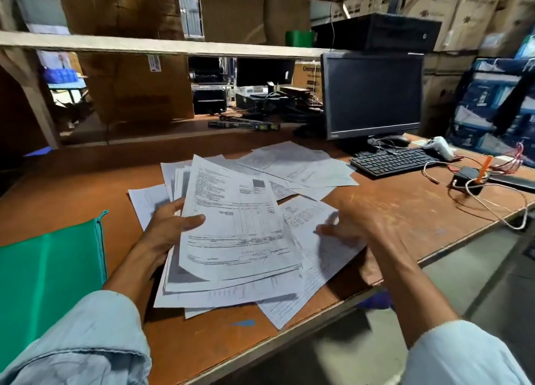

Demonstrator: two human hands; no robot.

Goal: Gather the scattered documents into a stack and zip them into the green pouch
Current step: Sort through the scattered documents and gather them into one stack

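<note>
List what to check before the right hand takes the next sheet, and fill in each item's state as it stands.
1. Left hand grips the bundle, thumb on top: ok.
2. Right hand free for a sheet: cannot tell; it is blurred over the near sheet.
3. Bundle edges squared: not ok; the sheets fan out.
4. All loose sheets gathered: not ok; several lie beside the keyboard.
5. Green pouch on the desk beside the left arm: ok.
6. Pouch zip open: cannot tell.
</note>
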